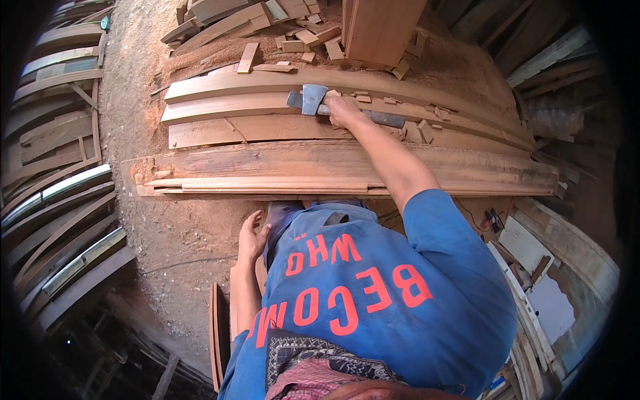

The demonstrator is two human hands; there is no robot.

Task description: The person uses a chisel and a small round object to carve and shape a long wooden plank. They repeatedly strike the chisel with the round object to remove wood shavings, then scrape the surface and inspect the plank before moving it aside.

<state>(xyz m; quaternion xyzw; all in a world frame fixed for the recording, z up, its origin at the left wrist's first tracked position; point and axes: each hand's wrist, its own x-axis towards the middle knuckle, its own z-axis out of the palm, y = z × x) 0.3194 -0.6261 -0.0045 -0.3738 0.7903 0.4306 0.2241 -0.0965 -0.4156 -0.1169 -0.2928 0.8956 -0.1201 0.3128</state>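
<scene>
Right hand (343,110) fingers are wrapping the hatchet (313,100) handle near its heavy steel head; left hand (252,235) is hanging spread, empty.

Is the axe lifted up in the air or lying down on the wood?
Lying down. The axe rests flat on the long curved planks, its head on the wood, while the right hand grips its handle.

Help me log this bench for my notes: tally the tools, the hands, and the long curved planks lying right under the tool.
Hatchet: 1, gripped by the right hand
Hands: 2, the left hand resting by the knee
Long curved planks under the hatchet: 2
Total: 5
</scene>
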